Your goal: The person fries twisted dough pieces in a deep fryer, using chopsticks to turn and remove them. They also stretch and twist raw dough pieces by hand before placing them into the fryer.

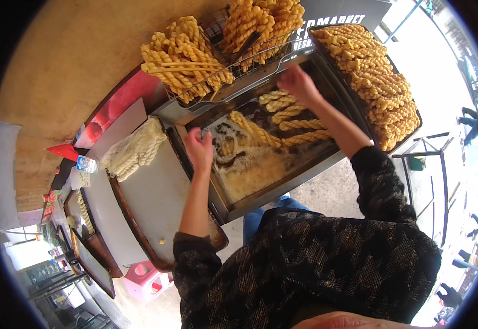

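A rectangular metal fryer [280, 187] of bubbling oil lies before me. Pale golden dough twists [259, 130] float in it, several side by side towards the far right. Foam covers the left and near part of the oil. My left hand [199, 150] is above the fryer's left rim, fingers loosely curled and thumb apart, with nothing visible in it. Over the far right of the fryer, my right hand [300, 85] is blurred by motion, close above the pale twists; whether it holds anything is unclear.
Wire baskets [259, 61] heaped with fried twists [187, 57] stand behind the fryer. On the right is a tray of browned twists [370, 82]. A metal tray [152, 197] on the left bears raw dough twists [136, 154] under plastic film. A pink stool [146, 281] stands below.
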